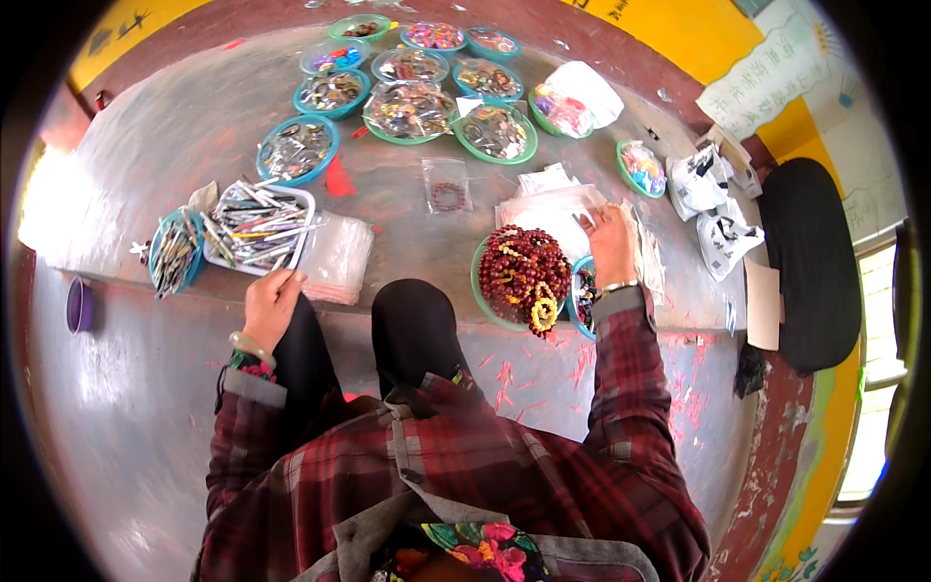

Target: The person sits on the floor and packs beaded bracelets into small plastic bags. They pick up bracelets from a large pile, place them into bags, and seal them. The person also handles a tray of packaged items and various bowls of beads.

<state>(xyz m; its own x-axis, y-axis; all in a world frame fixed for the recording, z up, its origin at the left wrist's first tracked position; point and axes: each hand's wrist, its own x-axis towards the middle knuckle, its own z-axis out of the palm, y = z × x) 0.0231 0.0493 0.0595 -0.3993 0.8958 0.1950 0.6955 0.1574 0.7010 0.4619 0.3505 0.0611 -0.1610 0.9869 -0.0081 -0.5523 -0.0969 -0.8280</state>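
Note:
My left hand [269,308] is closed, fingertips pressed together, beside the white tray [308,215] of pens and a stack of clear plastic bags [339,254]. What it pinches, if anything, I cannot make out. My right hand [611,250] rests on a pile of clear plastic bags [543,206], its bent fingers gripping a bag's edge. Left of that wrist, a heap of dark red bead bracelets [524,267] fills a green bowl [478,291], with a yellow bracelet [544,308] on top. A blue bowl [579,320] of dark beads is partly hidden by my right sleeve. One bagged red bracelet [448,196] lies ahead.
Several bowls of small bagged items, including a green-rimmed bowl [529,145], stand farther back on the platform. A blue basket [199,267] of pens is at left. White plastic bags [722,242] and a black cushion-like object [813,267] are at right. Red scraps [504,383] litter the lower floor.

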